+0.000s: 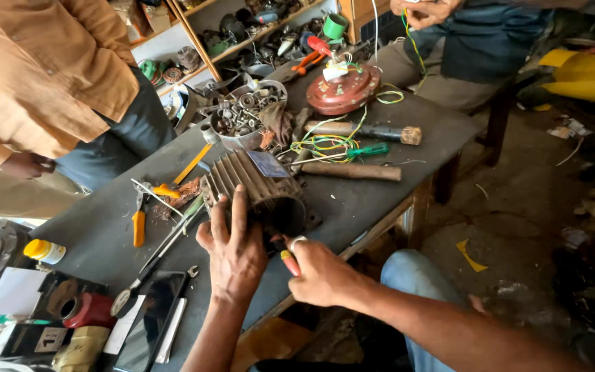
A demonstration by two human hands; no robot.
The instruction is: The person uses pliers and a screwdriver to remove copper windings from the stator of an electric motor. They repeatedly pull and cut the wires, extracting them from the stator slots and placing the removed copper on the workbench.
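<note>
Bracing the ribbed grey motor housing (pixel 259 189) with my left hand (pixel 234 251), I have the fingers spread wide and pressed flat against its finned side, the palm resting near the open end. The housing lies on its side near the front edge of the dark workbench (pixel 380 200), its round opening turned toward me. My right hand (pixel 321 272) is closed around a tool with a red and yellow handle (pixel 288 262), which points up at the mouth of the housing; its tip is hidden from me in the dark opening. A ring shows on one finger of that hand. Just left of the housing lie yellow-handled pliers (pixel 139 224) and a long metal strip (pixel 170 238), and nearer me a dark phone (pixel 147 320) lies flat by a red cylinder (pixel 89 310) and a small yellow-capped bottle (pixel 44 251). Behind the housing stands a metal bowl of nuts and washers (pixel 246 114), and to its right a tangle of yellow and green wires (pixel 325 141), a green-handled screwdriver (pixel 366 149), a wooden-handled hammer (pixel 352 171) and a second wooden handle (pixel 366 131). A reddish-brown round motor cover (pixel 342 89) sits at the far side of the bench. A person in an orange shirt (pixel 43 69) stands at the left, and another person (pixel 476 41) sits across from me holding wires.
</note>
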